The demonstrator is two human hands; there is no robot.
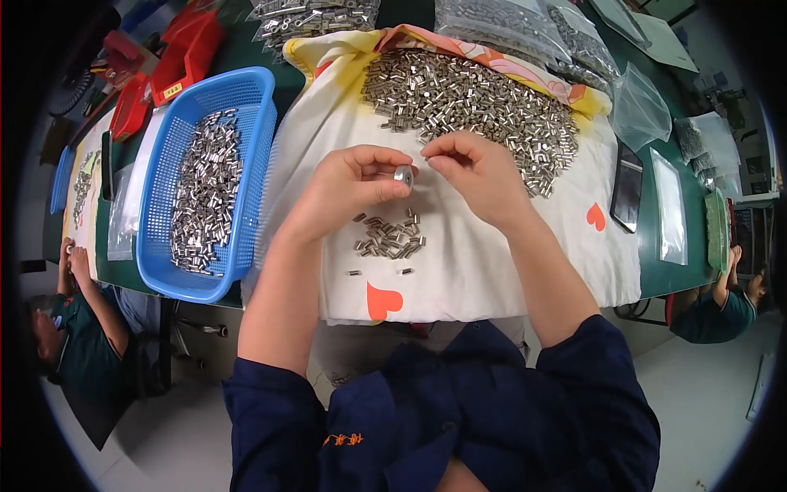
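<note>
My left hand is closed around a thick round metal piece, its flat face with a darker centre turned to the right. Close beside it, my right hand pinches a small metal piece between thumb and forefinger; its exact shape is hard to make out. The fingertips of the two hands are a short gap apart. Below my left hand lies a small loose group of short metal cylinders on the white cloth. Beyond my hands spreads a large heap of similar cylinders.
At left stands a blue plastic basket with many cylinders inside. Bagged metal parts line the far edge, near red bins. A phone lies at right. Other people sit at both sides.
</note>
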